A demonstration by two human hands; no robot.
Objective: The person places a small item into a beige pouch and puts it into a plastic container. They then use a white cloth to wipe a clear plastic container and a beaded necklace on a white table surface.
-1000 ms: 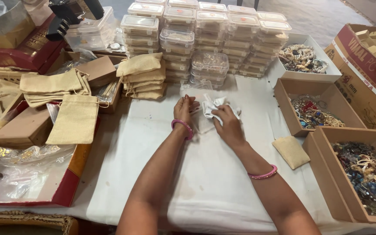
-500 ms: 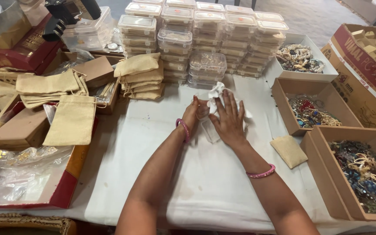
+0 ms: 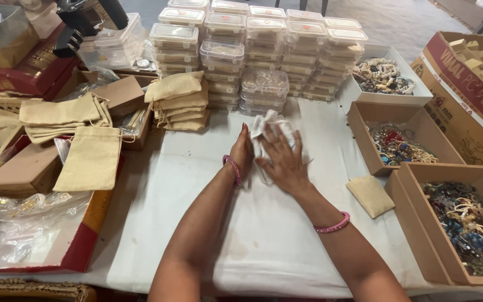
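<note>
My left hand [image 3: 242, 150] stands on edge against the left side of a small clear plastic box [image 3: 266, 172] on the white tablecloth [image 3: 264, 235]. My right hand [image 3: 282, 159] lies flat with fingers spread, pressing crumpled white tissue paper [image 3: 267, 124] onto that box. The box is mostly hidden under my right hand. Both wrists wear pink bangles.
Stacks of clear lidded boxes [image 3: 264, 50] stand just behind the hands. Folded jute pouches [image 3: 177, 100] lie at left, one small pouch [image 3: 370, 196] at right. Cardboard boxes of beaded jewellery [image 3: 470, 221] line the right edge. Red trays and plastic wrap fill the left side.
My right hand went from pinching the tissue to lying flat over it and the box. My left hand moved in against the box's side.
</note>
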